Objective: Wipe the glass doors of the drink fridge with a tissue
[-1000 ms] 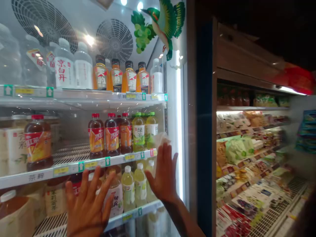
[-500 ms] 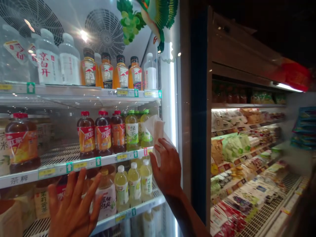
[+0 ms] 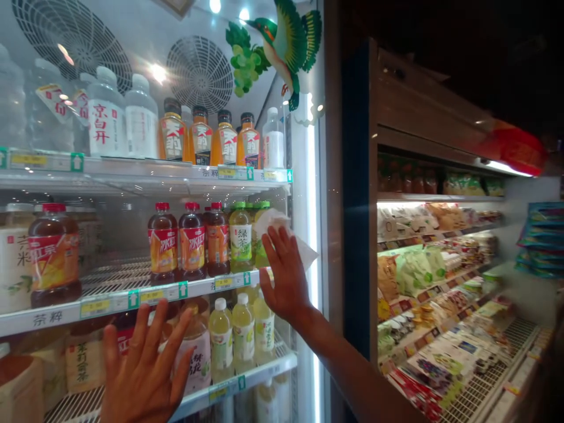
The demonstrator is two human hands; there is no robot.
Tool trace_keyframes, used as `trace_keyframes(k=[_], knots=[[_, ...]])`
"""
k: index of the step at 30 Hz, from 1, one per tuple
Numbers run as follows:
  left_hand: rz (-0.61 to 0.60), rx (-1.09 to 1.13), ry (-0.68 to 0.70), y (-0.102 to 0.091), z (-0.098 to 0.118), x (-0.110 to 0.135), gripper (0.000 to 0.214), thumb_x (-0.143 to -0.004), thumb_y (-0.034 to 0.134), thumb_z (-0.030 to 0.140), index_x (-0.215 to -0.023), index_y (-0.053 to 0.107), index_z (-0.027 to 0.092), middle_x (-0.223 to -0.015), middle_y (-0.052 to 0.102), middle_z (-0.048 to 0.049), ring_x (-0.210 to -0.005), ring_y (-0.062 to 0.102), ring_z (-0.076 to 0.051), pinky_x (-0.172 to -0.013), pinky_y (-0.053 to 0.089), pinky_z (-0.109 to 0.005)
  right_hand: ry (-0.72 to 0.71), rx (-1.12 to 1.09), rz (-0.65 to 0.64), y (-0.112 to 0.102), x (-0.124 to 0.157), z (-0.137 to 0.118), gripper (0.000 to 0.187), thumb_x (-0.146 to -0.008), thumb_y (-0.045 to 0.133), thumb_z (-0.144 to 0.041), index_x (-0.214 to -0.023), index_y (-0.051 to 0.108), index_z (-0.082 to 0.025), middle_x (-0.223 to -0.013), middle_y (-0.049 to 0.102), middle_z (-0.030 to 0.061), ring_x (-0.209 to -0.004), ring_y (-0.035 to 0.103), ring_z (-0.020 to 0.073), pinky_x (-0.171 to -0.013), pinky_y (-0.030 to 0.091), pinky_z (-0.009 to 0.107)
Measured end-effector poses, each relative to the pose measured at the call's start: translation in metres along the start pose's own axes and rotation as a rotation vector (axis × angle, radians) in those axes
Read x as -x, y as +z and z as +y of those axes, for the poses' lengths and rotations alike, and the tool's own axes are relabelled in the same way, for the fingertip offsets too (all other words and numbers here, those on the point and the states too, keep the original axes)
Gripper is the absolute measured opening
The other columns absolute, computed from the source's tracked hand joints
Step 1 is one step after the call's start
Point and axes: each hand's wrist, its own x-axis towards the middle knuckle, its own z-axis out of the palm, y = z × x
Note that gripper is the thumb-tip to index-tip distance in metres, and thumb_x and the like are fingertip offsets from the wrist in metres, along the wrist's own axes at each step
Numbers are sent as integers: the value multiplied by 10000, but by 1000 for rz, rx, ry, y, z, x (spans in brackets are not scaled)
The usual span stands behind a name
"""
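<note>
My right hand (image 3: 285, 276) lies against the glass door (image 3: 117, 202) of a lit drinks cooler. Under its extended fingers it holds a white paper wipe (image 3: 306, 254), pressed to the pane; the wipe's edges stick out above and to the right of the fingers. Behind it, seen through the glass, are green tea bottles (image 3: 241, 238). At the lower left, my left hand (image 3: 143, 373) has its fingers spread, back toward me, at the pane; the exact contact of its palm is hidden.
Inside the cooler are red-capped tea bottles (image 3: 163, 244), clear water bottles (image 3: 104, 114) and pale yellow bottles (image 3: 221, 335). A bird sticker (image 3: 286, 44) is on the glass up high. To the right, past a dark panel (image 3: 356, 205), runs an open refrigerated shelf (image 3: 440, 288) with packaged goods.
My right hand has flattened and tilted to the left over the wipe, which now spreads out to its right. The whole view has shifted slightly; my left hand stays spread.
</note>
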Motion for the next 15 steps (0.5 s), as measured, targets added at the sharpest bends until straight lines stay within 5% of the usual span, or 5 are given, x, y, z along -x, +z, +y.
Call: trace_keyframes(k=[3,5,10,15], knots=[[5,7,-8,1,0,0,746,-941,549,257,-1610,229,336,-1721,157,-52,-1605,120,-269,-1297,20,-625,-339,-121,-140,-10,7,10,766,-1020,457,-182,-1657,40,-266,-1613,450,79,-1556,317,258,-1243,388,545],[12,10,-1,1,-1,-1,737,-942,552,260,-1607,244,328,-1721,155,-54,-1606,113,-260,-1299,15,-610,-406,-177,-124,-15,9,13,772,-1017,490,-152,-1655,77,-287,-1536,533,80,-1484,444,223,-1189,478,465],[28,97,-40,2,0,1,673,-963,547,419,-1587,303,349,-1716,190,-28,-1604,140,-257,-1301,-5,-592,-70,-223,38,-12,8,-8,671,-990,501,-79,-1608,326,-270,-1265,621,99,-1198,641,201,-959,617,338],[21,142,-58,2,0,1,673,-967,531,529,-1580,309,364,-1710,201,-24,-1610,119,-225,-1296,-17,-598,-1,-256,177,-2,11,-29,386,-926,503,-12,-1196,653,-241,-1168,648,80,-1168,644,215,-1062,569,476]])
